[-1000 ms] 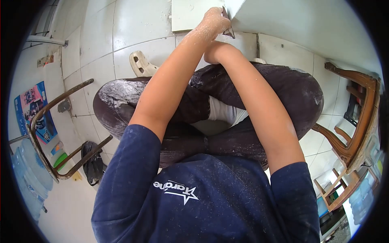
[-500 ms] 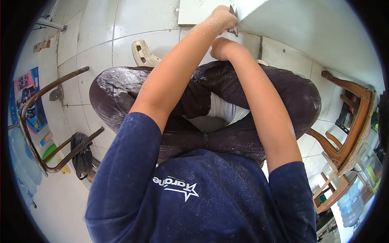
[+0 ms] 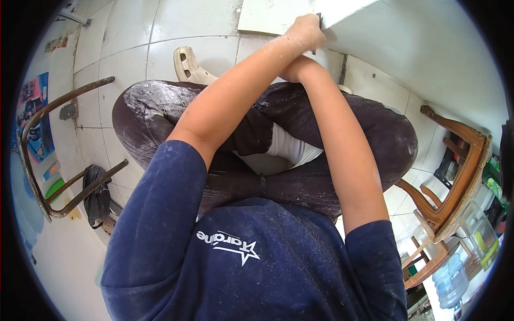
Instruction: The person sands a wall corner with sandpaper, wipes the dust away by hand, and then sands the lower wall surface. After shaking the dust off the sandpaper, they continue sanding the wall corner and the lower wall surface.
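Navy shirt: dusted with fine pale specks, my shirt [image 3: 289, 262] fills the bottom centre, its white star logo upside down to me.
Dark trousers: my folded legs spread across the middle in dark trousers [image 3: 375, 123], smeared white over the left knee.
Left hand: powdery and closed around a dark flat tool, my left hand [image 3: 307, 33] is at the top, right of centre.
Right hand: tucked beneath my left forearm, my right hand [image 3: 293, 69] is mostly hidden; I cannot tell whether it grips anything.
Dark flat tool: only a thin edge of the dark flat tool [image 3: 319, 33] shows, upright beside the pale surface [image 3: 417, 59] at upper right; I cannot tell if they touch.
Pale board: the pale board [image 3: 267, 18] lies at the top, just left of my left hand.
Cream clog: the cream clog [image 3: 190, 67] is on the tiled floor [image 3: 128, 43], upper left of centre.
Left side: a rusty metal frame [image 3: 64, 99] stands near a black bag [image 3: 96, 200].
Right side: a carved wooden frame [image 3: 466, 176] stands above a clear blue jug [image 3: 451, 278] at lower right.
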Tool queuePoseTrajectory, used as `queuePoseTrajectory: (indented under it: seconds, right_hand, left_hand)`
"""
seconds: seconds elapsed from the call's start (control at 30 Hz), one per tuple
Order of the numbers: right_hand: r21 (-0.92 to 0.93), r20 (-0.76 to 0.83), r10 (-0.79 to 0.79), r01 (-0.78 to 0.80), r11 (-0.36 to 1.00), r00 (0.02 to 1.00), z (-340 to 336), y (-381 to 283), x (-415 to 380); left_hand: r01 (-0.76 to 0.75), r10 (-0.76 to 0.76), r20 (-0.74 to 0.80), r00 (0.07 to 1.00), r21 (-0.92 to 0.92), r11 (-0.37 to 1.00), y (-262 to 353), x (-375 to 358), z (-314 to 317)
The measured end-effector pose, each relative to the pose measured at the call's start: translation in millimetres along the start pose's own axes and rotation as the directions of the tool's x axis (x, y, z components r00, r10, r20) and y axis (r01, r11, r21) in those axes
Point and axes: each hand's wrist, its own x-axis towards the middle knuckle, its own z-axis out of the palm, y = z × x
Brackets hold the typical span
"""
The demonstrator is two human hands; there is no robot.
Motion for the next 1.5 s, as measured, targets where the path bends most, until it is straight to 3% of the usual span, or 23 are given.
queuePoseTrajectory:
  seconds: [0.03,0.07,0.13,0.17,0.4,0.47,0.57,0.67,0.7,0.8,0.87,0.93,1.0,1.07,1.13,1.2,1.27,1.4,1.5]
  right_hand:
    - [-0.006,-0.062,-0.029,0.029,1.000,0.998,-7.6,-9.3,-19.6]
    - [-0.012,-0.125,-0.059,0.058,0.998,0.990,-12.6,-13.7,-28.9]
    - [-0.008,-0.040,-0.008,0.007,1.000,0.999,-25.9,-22.8,-34.2]
    - [0.013,-0.033,0.027,-0.026,1.000,0.999,-35.7,-36.1,-47.4]
    - [0.052,0.037,0.069,-0.071,0.996,0.997,-32.0,-34.8,-39.8]
    - [0.016,-0.027,0.030,-0.030,0.999,0.999,-10.1,-12.6,-16.1]
    - [-0.060,-0.169,-0.036,0.027,0.998,0.985,25.9,25.4,15.9]
    - [-0.121,-0.337,-0.078,0.039,0.992,0.938,49.5,56.0,33.2]
    - [-0.135,-0.385,-0.090,0.040,0.990,0.919,53.2,62.9,36.5]
    - [-0.166,-0.473,-0.125,0.051,0.985,0.872,67.5,81.3,47.5]
    - [-0.209,-0.424,-0.182,0.099,0.973,0.888,69.6,97.1,48.9]
    - [-0.243,-0.238,-0.275,0.217,0.945,0.932,44.6,85.2,26.8]
    - [-0.047,-0.208,-0.122,0.114,0.992,0.970,1.7,7.1,-25.8]
    - [0.018,-0.151,-0.029,0.032,0.999,0.988,-4.1,-10.3,-29.1]
    - [-0.049,-0.084,0.007,-0.012,0.999,0.996,19.4,24.6,10.2]
    - [-0.006,-0.083,-0.030,0.029,1.000,0.996,17.4,21.3,9.0]
    - [-0.037,0.038,0.051,-0.049,0.998,0.998,6.8,11.8,-2.5]
    - [-0.050,0.080,0.106,-0.102,0.994,0.991,-1.6,2.7,-3.1]
    - [-0.022,0.085,0.133,-0.131,0.991,0.988,-6.5,-2.9,-2.7]
  left_hand:
    - [-0.065,0.071,-0.069,0.995,0.076,0.995,4.6,-5.9,3.8]
    - [-0.030,0.032,-0.035,0.999,0.061,0.998,16.0,-15.6,-3.4]
    - [0.044,-0.046,0.045,0.998,0.039,0.998,41.7,-32.3,-24.0]
    - [-0.008,0.008,-0.026,1.000,0.002,1.000,40.9,-32.1,-23.6]
    - [-0.016,0.015,0.058,0.998,0.011,1.000,37.8,-20.3,-30.0]
    - [-0.018,0.019,0.066,0.998,-0.011,1.000,16.3,-8.6,-14.9]
    - [-0.166,0.183,-0.109,0.977,0.151,0.974,3.0,-9.2,17.3]
    - [-0.155,0.156,-0.006,0.988,0.071,0.985,41.7,-42.8,-17.3]
    - [-0.215,0.217,-0.059,0.974,0.025,0.976,44.7,-46.5,-17.9]
    - [-0.208,0.205,-0.108,0.973,-0.017,0.978,49.8,-47.9,-14.1]
    - [-0.152,0.147,-0.100,0.984,-0.045,0.987,50.5,-45.3,-13.4]
    - [-0.144,0.139,-0.077,0.987,-0.066,0.987,50.7,-44.1,-19.1]
    - [-0.123,0.123,0.064,0.990,0.005,0.992,54.4,-42.7,-38.8]
    - [-0.097,0.088,0.132,0.987,0.061,0.993,48.5,-36.5,-49.1]
    - [-0.050,0.038,0.124,0.992,0.099,0.994,32.9,-21.3,-50.7]
    - [-0.031,0.032,-0.006,0.999,0.086,0.996,22.0,-8.5,-51.9]
    - [0.020,-0.022,-0.110,0.994,-0.024,1.000,15.7,1.6,-58.9]
    - [0.026,-0.080,-0.348,0.934,-0.157,0.987,-11.0,44.0,-61.6]
    - [-0.019,-0.047,-0.256,0.965,-0.251,0.968,-8.5,80.5,-63.4]
